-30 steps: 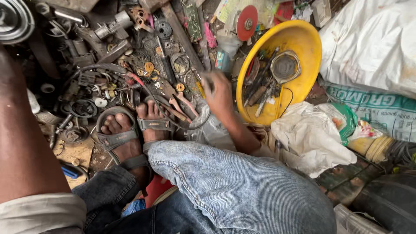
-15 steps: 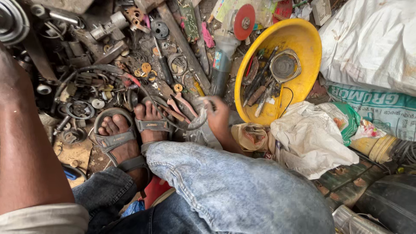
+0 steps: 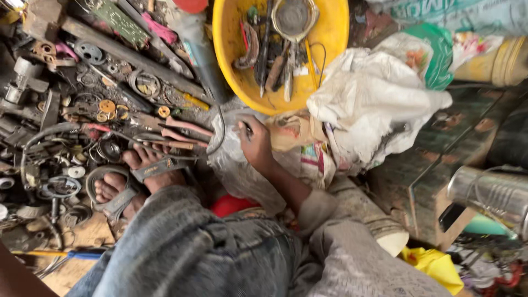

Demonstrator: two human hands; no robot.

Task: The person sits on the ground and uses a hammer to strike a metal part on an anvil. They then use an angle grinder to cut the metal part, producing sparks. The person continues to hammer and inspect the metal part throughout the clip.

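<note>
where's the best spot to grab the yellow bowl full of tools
Probably by the near rim of the yellow bowl, coming from the right hand side. The lip there is bare and exposed, while tools crowd the middle and the white bag presses against its right edge.

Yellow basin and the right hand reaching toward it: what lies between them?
In the head view, only the crumpled top of a clear plastic bag lies between the right hand and the yellow basin.
</note>
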